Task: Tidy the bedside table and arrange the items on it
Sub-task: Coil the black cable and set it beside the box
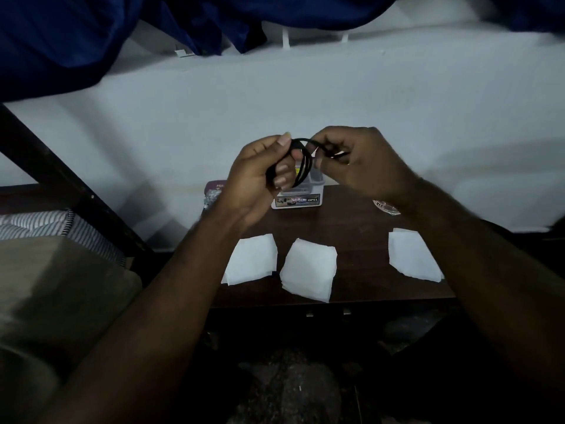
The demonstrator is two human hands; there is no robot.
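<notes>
Black cable (301, 166), gathered into a few loops, hangs in the air above the far part of the dark wooden worktop (351, 228), held between both hands. The left hand (256, 179) grips the bundle from the side, its fingers (282, 169) curled around the loops with the thumb pressed on top. The right hand (354, 160) pinches a strand of the cable at the upper end of the coil, fingers drawn together on it. Directly behind and below the coil stands a small white box (298, 201) with a printed label on its front, set at the back of the worktop against the pale wall. Nearer the person, three folded white tissues (308, 269) lie in a loose row on the worktop, apart from one another. A small round sticker-like item (385, 207) lies just beside the right wrist. A striped mattress edge (46, 223) shows at the left.
</notes>
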